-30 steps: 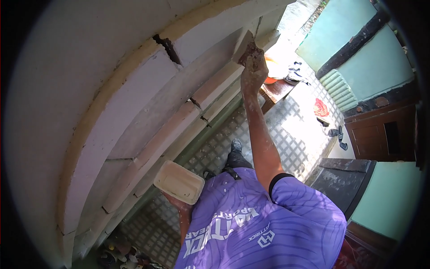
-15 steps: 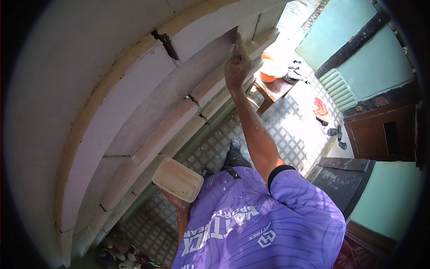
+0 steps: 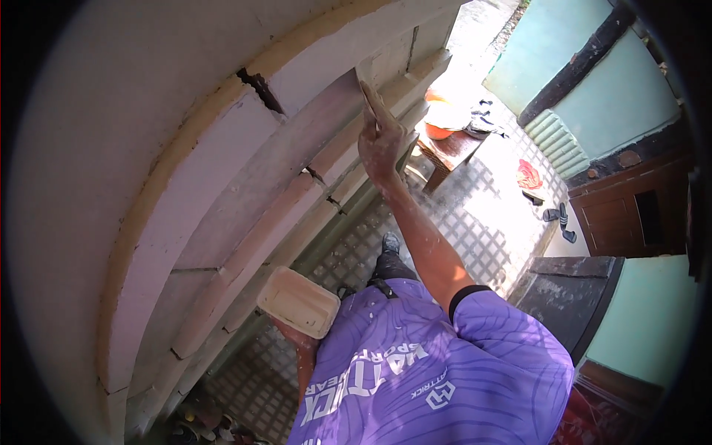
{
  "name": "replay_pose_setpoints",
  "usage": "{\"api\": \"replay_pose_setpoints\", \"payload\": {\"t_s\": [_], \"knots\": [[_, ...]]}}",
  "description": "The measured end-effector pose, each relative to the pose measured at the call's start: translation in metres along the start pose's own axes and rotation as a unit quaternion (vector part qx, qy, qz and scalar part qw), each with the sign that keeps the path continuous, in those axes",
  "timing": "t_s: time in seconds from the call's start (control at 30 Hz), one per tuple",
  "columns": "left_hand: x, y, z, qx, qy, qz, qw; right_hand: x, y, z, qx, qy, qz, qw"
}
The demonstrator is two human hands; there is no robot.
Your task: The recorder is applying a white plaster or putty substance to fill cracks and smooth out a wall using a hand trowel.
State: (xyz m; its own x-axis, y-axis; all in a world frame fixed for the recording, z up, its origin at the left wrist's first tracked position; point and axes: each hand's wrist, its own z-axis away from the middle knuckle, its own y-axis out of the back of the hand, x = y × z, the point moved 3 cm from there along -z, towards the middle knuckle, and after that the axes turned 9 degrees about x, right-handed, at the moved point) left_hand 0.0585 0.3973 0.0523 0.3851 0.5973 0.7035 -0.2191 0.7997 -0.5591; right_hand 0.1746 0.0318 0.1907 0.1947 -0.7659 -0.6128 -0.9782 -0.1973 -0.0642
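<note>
My right hand [image 3: 380,144] grips a flat putty knife [image 3: 371,96], raised against the recessed band [image 3: 267,170] of the stepped wall moulding, near its upper right end. The knife is coated with pale material and seen nearly edge-on. My left hand [image 3: 295,334] holds a cream rectangular plastic tub [image 3: 298,300] from underneath, beside my waist. Pale residue lines the tub. The moulding's pale pink and cream steps show cracks and broken gaps [image 3: 259,90]. My right forearm has white specks on it.
A wooden table [image 3: 460,148] with an orange object and dark items stands beyond my arm. The tiled floor [image 3: 475,215] holds red cloth [image 3: 529,174] and dark sandals [image 3: 560,219]. Wooden panels [image 3: 627,219], mint walls and a dark slab [image 3: 560,297] line the right. Mixed items lie lower left.
My right hand and the knife have moved leftward and down along the band, the blade turning from broad-side to edge-on. The tub has stayed about in place.
</note>
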Motion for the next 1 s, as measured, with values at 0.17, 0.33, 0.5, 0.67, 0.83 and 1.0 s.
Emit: {"api": "replay_pose_setpoints", "payload": {"t_s": [0.17, 0.33, 0.5, 0.67, 0.83, 1.0], "knots": [[0.002, -0.003, 0.009, -0.014, -0.01, -0.024, 1.0, 0.031, 0.006, -0.02, 0.086, -0.095, 0.008, 0.992], [0.006, -0.009, 0.007, -0.028, -0.025, -0.042, 0.998, 0.004, -0.023, 0.007, 0.009, -0.072, -0.099, 0.992], [0.006, -0.012, 0.004, -0.036, -0.043, -0.056, 0.997, 0.007, 0.004, 0.003, -0.019, -0.223, -0.084, 0.971], [0.005, -0.014, 0.002, -0.028, -0.01, -0.033, 0.999, 0.021, -0.032, 0.001, 0.002, -0.09, -0.121, 0.989], [-0.015, -0.007, -0.014, -0.186, -0.018, 0.213, 0.959, 0.001, -0.015, 0.036, -0.078, -0.068, -0.121, 0.987], [0.001, -0.011, -0.003, -0.042, -0.004, -0.042, 0.998, 0.052, -0.006, 0.001, 0.034, -0.136, -0.065, 0.988]]}}
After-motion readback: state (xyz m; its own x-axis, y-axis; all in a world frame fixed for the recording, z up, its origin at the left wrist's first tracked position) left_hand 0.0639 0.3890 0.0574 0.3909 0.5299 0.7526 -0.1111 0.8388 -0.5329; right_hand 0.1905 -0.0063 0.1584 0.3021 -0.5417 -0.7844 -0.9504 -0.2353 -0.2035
